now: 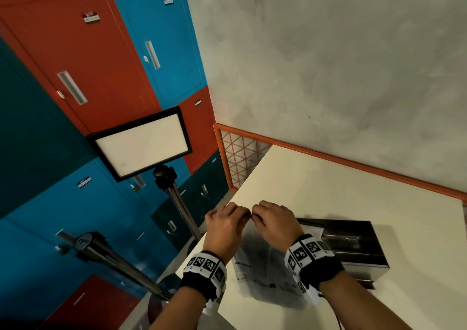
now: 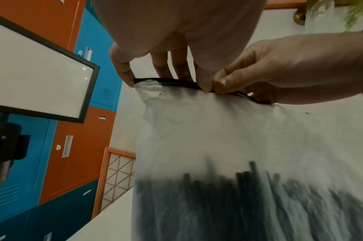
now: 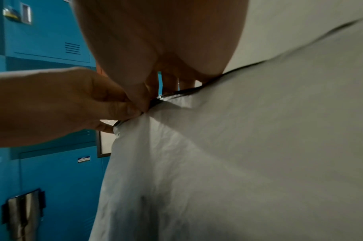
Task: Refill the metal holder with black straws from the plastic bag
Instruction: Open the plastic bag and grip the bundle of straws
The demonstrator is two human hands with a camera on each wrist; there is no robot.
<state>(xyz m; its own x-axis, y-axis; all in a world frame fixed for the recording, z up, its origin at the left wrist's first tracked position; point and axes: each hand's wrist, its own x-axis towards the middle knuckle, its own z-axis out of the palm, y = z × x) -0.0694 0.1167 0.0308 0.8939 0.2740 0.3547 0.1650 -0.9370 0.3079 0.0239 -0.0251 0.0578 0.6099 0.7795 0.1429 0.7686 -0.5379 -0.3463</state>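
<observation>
My left hand [image 1: 225, 224] and right hand [image 1: 273, 220] pinch the black-edged mouth of the frosted plastic bag [image 2: 227, 138]; its black straws [image 2: 227, 203] hang lengthwise below. The open rectangular metal holder [image 1: 353, 246] lies nearer my right.

plastic bag [image 1: 262, 266] on table [image 1: 328, 183], lower centre | straws [image 2: 238, 203] inside bag's lower part | left hand [image 1: 225, 226] and right hand [image 1: 274, 222] side by side at bag's top edge | metal holder [image 1: 353, 243] right of bag, on table | lockers [image 1: 75, 64] fill frame's left
</observation>
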